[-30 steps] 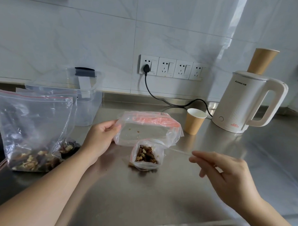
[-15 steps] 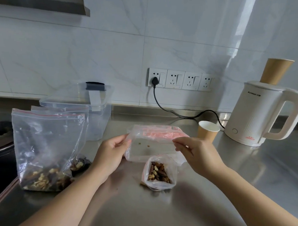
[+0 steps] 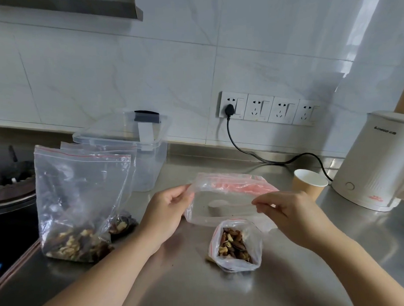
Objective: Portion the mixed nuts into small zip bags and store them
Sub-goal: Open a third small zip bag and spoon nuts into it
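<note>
Left hand (image 3: 163, 217) and right hand (image 3: 290, 215) each pinch the clear red-striped packet of empty zip bags (image 3: 230, 197) between them, probably to draw one out.

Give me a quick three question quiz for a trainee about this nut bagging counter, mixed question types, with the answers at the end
1. True or false: the small bag standing on the counter already has nuts in it.
2. Multiple choice: what are the left hand and right hand holding between them? A) the paper cup B) the pack of empty bags C) the kettle
3. Fill in: the big bag of nuts stands in front of the clear ______.

Key: 1 true; 2 B; 3 box
</note>
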